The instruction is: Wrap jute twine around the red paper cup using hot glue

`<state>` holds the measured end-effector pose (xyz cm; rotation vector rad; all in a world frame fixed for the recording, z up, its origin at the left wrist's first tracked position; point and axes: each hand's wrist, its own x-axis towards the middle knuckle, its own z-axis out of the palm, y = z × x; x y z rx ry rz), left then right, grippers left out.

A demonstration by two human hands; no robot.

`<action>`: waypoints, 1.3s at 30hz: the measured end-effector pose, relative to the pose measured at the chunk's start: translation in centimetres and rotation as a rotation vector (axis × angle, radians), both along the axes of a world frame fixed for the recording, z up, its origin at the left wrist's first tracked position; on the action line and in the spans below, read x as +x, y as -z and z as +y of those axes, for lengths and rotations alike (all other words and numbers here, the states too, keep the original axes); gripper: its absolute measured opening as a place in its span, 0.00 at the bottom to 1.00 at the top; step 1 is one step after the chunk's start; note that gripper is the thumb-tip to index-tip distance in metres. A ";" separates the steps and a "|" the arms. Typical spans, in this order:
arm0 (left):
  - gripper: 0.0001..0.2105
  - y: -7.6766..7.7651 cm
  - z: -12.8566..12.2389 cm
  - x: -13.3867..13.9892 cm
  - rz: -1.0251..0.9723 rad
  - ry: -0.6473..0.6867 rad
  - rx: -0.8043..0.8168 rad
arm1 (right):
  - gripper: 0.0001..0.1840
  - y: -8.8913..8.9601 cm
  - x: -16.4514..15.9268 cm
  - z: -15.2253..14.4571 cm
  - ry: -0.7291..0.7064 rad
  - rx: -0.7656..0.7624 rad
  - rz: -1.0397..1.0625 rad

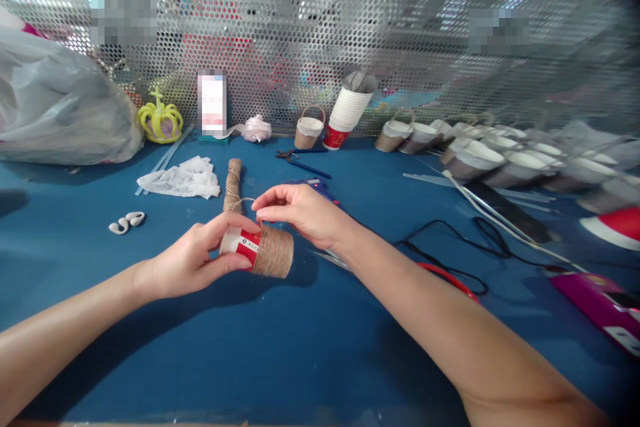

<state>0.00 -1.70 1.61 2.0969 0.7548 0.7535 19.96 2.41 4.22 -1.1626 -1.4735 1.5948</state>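
My left hand [200, 257] grips a paper cup [247, 245] by its white and red end. The cup lies on its side in the air above the blue table. Brown twine [275, 252] is wound in tight rows around the half that points right. My right hand [295, 210] pinches the twine strand at the edge of the winding, thumb and forefinger together. A loop of that strand rises between the hands. Just behind them lies a spool of twine [233, 180], partly hidden by my left hand.
Blue-handled pliers [300, 161] and a crumpled white cloth [181, 177] lie on the table [280, 353]. Farther back stand stacked paper cups [351, 107] and a small twine-covered bucket [309, 132]. Several more buckets [473, 159], a black cable [440, 240] and a purple box [595, 303] are at right.
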 end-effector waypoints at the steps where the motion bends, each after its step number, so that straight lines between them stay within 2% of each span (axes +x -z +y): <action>1: 0.14 0.0 0.0 0.0 -0.001 0.001 0.004 | 0.05 0.0 0.0 0.0 -0.002 -0.002 0.000; 15: 0.12 0.0 0.0 0.0 0.002 -0.017 0.062 | 0.05 0.3 -0.2 -0.2 -0.009 -0.011 -0.020; 25: 0.13 0.3 0.1 0.0 -0.064 -0.034 -0.066 | 0.04 0.6 -0.3 0.1 -0.024 -0.033 -0.052; 29: 0.14 0.2 0.2 0.2 -0.131 -0.056 -0.077 | 0.10 0.5 -0.3 0.3 0.018 -0.028 -0.071; 32: 0.14 0.3 0.5 0.1 -0.095 -0.097 0.070 | 0.17 0.0 0.1 0.3 0.057 -0.018 -0.099; 35: 0.13 0.7 0.7 -0.1 -0.035 -0.182 0.254 | 0.23 -0.9 0.7 0.1 -0.059 -0.010 -0.173; 39: 0.13 1.2 1.0 -0.3 -0.020 -0.281 0.359 | 0.29 -2.2 1.5 -0.2 -0.324 0.071 -0.292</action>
